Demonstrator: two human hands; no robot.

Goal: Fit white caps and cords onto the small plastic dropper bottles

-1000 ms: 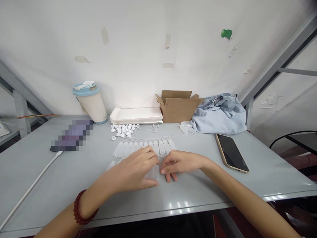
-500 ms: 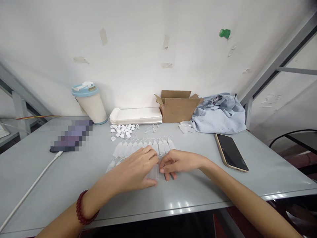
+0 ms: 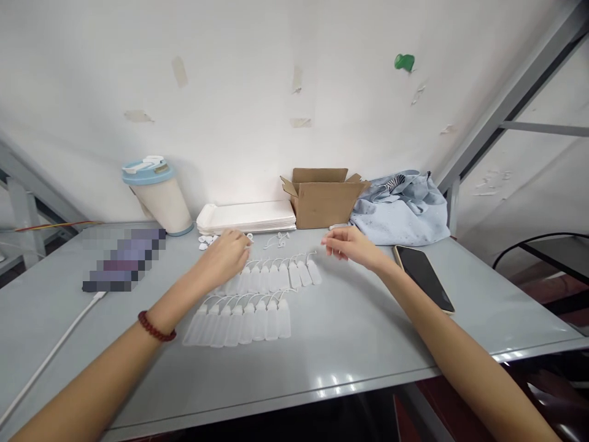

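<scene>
**Two rows of bottles laid out on grey bench; box and cup contents not verifiable**

Small translucent bottles lie flat on the grey table [image 3: 331, 344] in two rows, necks pointing towards the wall. The front row [image 3: 260, 322] is in full view, its bottles side by side and near enough to touch. The back row [image 3: 264, 279] is partly covered at its left end by the person's left forearm. Thin white ties run from the necks in both rows. Whether the bottles hold anything, I cannot tell from where I stand.

The left hand [image 3: 225, 258] is palm down with fingers bent, over a group of white caps [image 3: 203, 244] beyond the back row; its fingertips are hidden, so I cannot tell whether it grips one. The right hand [image 3: 350, 245] is to the right of the back row, fingers partly curled; I cannot confirm anything between them. Loose white ties [image 3: 278, 239] lie between the hands.

Containers along the wall: a cardboard box [image 3: 324, 209], flaps raised, interior out of sight; a cream cup [image 3: 163, 205], its blue lid on, contents hidden. A stack of flat white trays [image 3: 248, 216] sits left of the box, with a crumpled light-blue cloth [image 3: 400, 215] on its right. A phone [image 3: 426, 279] lies beside the right forearm.
</scene>
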